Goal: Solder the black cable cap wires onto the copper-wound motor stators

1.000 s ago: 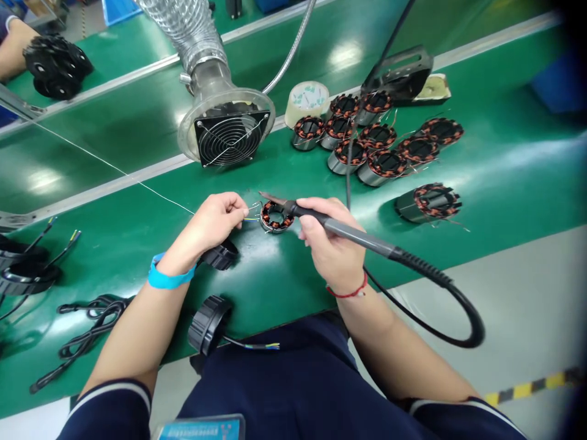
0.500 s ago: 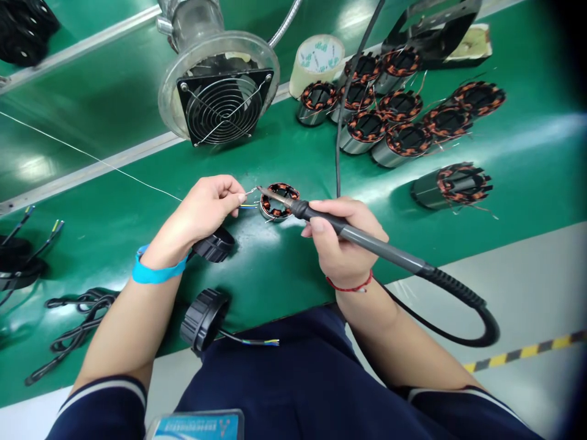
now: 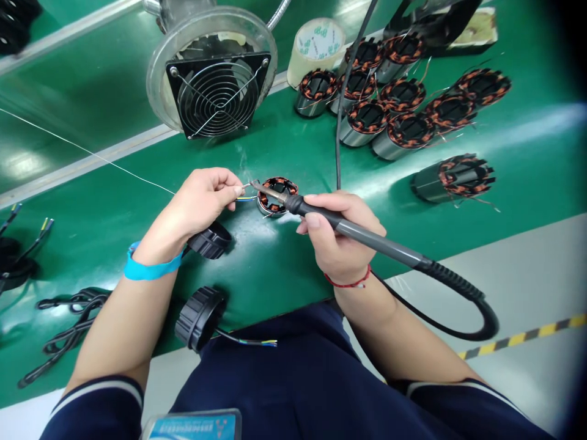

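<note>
Pinched in left hand (image 3: pixel 202 205): wire leads (image 3: pixel 245 197) beside stator (image 3: pixel 277 194). Gripped in right hand (image 3: pixel 337 238): soldering iron (image 3: pixel 367 235), tip leftward onto wire leads.

Extractor fan (image 3: pixel 215 91) clipped up top | black cap (image 3: pixel 211 240) half under left hand (image 3: pixel 202 205) | soldering iron (image 3: pixel 358 235) tip touching wires (image 3: pixel 245 198)? Too tiny to tell

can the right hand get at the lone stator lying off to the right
Probably not yet: the path to the stator is bare belt, but the right hand is full with the iron.
</note>
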Tool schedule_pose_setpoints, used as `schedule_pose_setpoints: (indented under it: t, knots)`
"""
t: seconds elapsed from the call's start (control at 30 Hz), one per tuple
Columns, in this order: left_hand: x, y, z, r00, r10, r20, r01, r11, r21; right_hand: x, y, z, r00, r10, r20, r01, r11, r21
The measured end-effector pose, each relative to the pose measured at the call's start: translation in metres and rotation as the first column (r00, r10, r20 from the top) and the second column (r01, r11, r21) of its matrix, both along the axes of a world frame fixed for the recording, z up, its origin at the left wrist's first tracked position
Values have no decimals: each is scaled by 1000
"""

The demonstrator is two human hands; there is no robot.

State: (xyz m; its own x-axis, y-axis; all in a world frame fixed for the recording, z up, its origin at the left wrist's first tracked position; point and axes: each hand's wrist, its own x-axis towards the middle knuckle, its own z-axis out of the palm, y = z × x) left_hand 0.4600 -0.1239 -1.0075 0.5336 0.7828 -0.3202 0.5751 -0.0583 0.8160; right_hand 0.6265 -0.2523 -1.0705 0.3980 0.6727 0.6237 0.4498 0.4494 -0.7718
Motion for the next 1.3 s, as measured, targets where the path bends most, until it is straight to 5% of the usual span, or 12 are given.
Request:
schedule_pose_setpoints:
  t: [0.73,1.1,1.3]
  knots:
    - [1,1,0,1000,5,4,-5,1000,6,2,1,-10,998,-55,12,56,998,-10]
    - [2,0,3,1000,19,23,-19,1000,-6,-3,24,33,981,194,-16,-190,938,-291]
    - [3,-2,5,1000,22,8,-22,1000,-12,-11,35,22,974,184,135,-123,921,-369]
